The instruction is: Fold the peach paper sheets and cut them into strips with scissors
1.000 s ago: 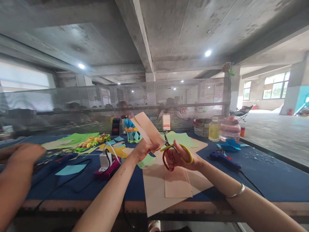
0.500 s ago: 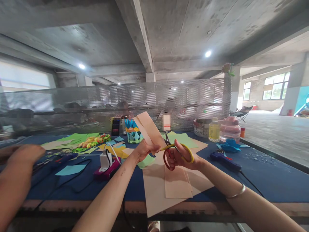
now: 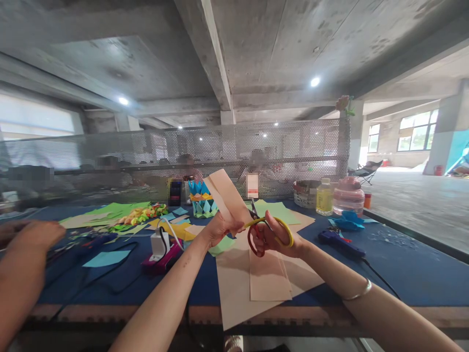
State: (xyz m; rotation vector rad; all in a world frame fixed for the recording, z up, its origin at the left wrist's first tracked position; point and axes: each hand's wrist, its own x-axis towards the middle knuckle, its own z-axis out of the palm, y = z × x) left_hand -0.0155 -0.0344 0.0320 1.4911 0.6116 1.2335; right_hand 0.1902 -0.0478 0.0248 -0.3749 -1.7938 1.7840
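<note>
Tabletop of dark blue, with a brown strip along its front edge, carries a large flat tan paper sheet that overhangs that edge; smaller rectangular tan paper sheets lie on it. Above this large sheet, the left hand pinches a layered tan paper piece tightly by its lower end, tilted up to the left. The right hand, also above the large sheet, has its fingers curled through scissors with yellow and red handle loops; the dark blades stand at the raised piece's right edge, and whether they bite into it cannot be told.

Left of the large sheet sit a purple power strip and, farther off, bright green paper sheets and a co-worker's forearm. To its right are a dark blue handheld tool with a black cord and a translucent pink jug. Beyond it rises a grey perforated partition, under a bare concrete ceiling; far right, grey floor stretches toward windows.
</note>
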